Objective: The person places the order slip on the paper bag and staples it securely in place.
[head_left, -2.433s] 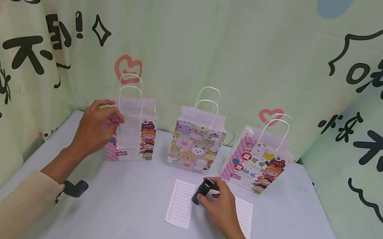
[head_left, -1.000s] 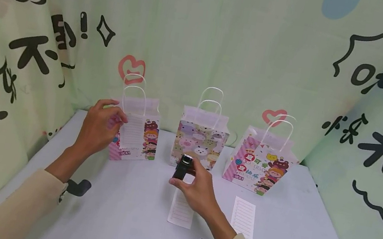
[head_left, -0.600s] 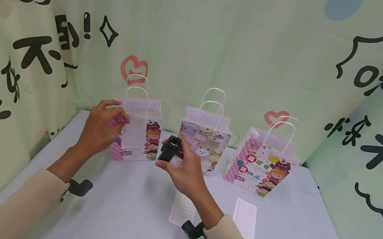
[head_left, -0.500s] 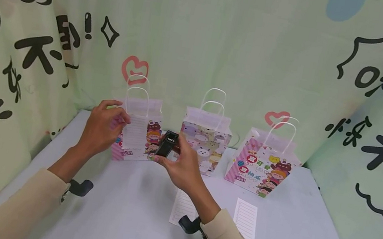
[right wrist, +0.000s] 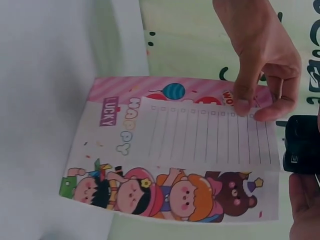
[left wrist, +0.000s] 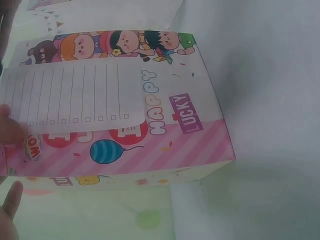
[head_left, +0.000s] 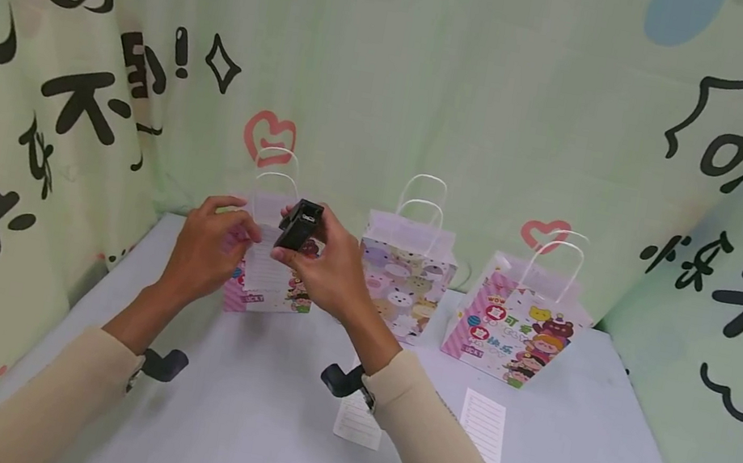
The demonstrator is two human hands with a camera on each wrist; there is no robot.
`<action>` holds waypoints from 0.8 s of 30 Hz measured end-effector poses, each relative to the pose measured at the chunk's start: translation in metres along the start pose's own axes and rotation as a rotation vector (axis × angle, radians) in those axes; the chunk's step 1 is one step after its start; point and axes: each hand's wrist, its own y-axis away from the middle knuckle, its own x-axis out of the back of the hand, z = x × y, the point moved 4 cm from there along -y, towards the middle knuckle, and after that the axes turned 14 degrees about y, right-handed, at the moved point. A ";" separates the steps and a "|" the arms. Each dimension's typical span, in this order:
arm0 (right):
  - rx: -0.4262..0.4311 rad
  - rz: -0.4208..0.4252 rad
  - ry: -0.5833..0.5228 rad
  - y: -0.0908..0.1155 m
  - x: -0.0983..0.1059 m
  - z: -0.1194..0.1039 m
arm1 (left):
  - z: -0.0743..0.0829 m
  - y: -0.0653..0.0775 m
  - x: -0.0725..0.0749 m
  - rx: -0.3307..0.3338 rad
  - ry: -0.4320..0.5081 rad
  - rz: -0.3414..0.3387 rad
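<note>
My left hand [head_left: 202, 248] pinches a lined checklist slip [head_left: 262, 266] at the top of the left paper gift bag [head_left: 235, 299]. The slip [left wrist: 75, 95] lies flat over the bag's printed front, between the pink stripes and the cartoon figures. In the right wrist view, the left thumb and forefinger hold the slip [right wrist: 200, 135] near the bag's upper edge. My right hand [head_left: 335, 270] grips a small black stapler [head_left: 299, 225] between thumb and fingers. The stapler [right wrist: 302, 145] is just off the bag's top edge, beside the slip's upper end.
An animal-print gift bag [head_left: 402, 286] stands in the middle and another pink-striped bag [head_left: 511, 320] to its right. Two lined slips lie on the white table: one slip [head_left: 359, 426] partly under the right forearm, another slip [head_left: 483, 426] farther right. A printed curtain [head_left: 510, 107] hangs behind.
The right hand has lifted the stapler from beside the table slips, moving left and up to the top of the left bag. The left hand keeps its pinch on the slip there.
</note>
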 end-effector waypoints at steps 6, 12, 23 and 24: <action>0.009 -0.039 0.076 -0.019 -0.009 -0.005 | -0.001 0.000 0.000 0.000 0.008 0.002; -0.011 -0.086 0.085 -0.026 -0.017 -0.002 | -0.001 0.000 0.000 0.000 0.006 -0.010; -0.051 -0.099 0.078 -0.029 -0.024 0.003 | -0.003 0.000 0.001 0.011 -0.022 -0.001; -0.051 -0.094 0.074 -0.029 -0.025 0.004 | -0.003 0.000 0.002 0.011 -0.023 0.000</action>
